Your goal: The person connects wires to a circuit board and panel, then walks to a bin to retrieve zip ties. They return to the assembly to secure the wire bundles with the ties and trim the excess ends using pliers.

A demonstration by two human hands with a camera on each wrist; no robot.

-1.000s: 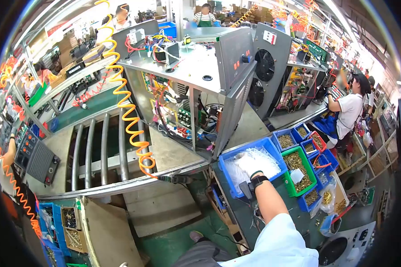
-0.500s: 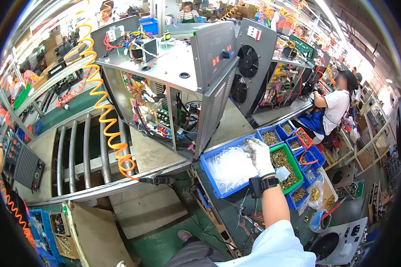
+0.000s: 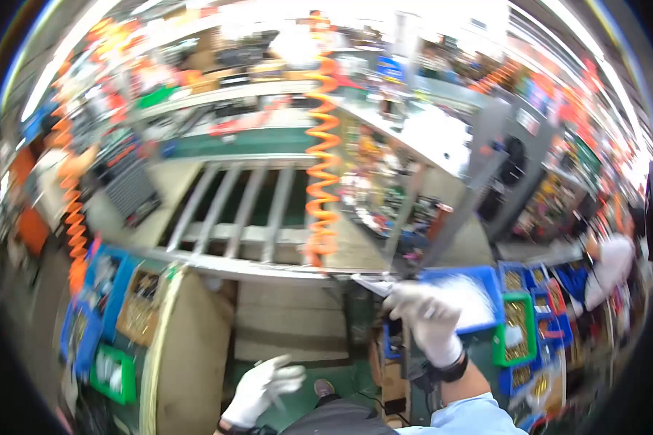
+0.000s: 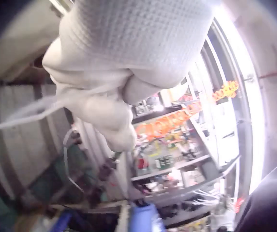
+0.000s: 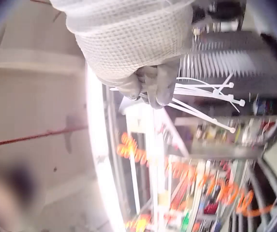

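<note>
My gloved right hand point(image 3: 428, 319) is raised just in front of a blue bin point(image 3: 499, 290) filled with white cable ties point(image 3: 471, 301). It pinches a small bunch of loose cable ties point(image 5: 206, 92), whose square heads stick out past the fingertips in the right wrist view. Low and left of centre, above the floor, is my gloved left hand point(image 3: 268, 384). Between its thumb and fingers runs a thin white cable tie point(image 4: 32, 116), its end poking out sideways in the left wrist view. The head view is blurred by motion.
Right of the blue bin, a green bin point(image 3: 498, 344) and small blue bins hold brass-coloured hardware. An orange coiled hose point(image 3: 321, 167) hangs in front of the metal rollers point(image 3: 239, 210). An open machine cabinet point(image 3: 406, 196) stands behind. More bins, one a green bin point(image 3: 127, 377), are at left.
My head has turned left, so the bench shifts right in view. The right hand has come out of the blue bin with cable ties and moved left. My left hand has come into view.
</note>
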